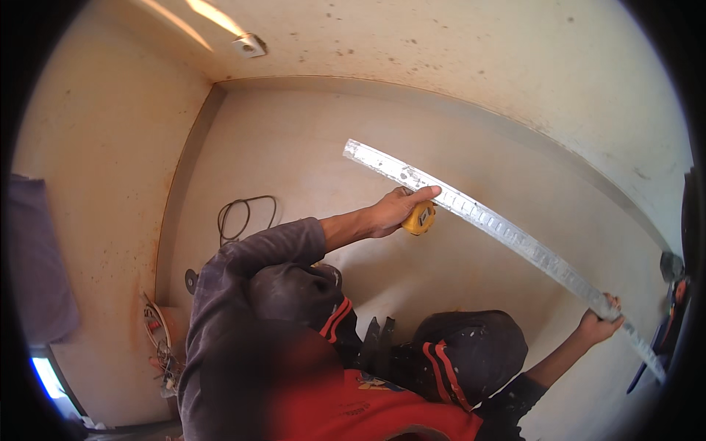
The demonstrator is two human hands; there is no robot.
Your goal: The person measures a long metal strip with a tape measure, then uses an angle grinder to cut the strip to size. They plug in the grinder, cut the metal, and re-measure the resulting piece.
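A long silvery metal profile (500,228), slotted and splashed with pale smears, runs diagonally across the view above my knees. My left hand (397,209) grips it near its upper-left end, thumb on top, and also holds a yellow tape measure (420,217) just beneath it. My right hand (601,323) is closed round the profile farther down, toward the lower-right end.
Pale walls (88,147) surround the floor (279,140). A socket (249,45) is on the far wall. A looped cable (246,202) lies at left, near a bucket of cluttered items (165,323). A grey cloth (40,257) hangs left; dark objects (669,268) stand at the right edge.
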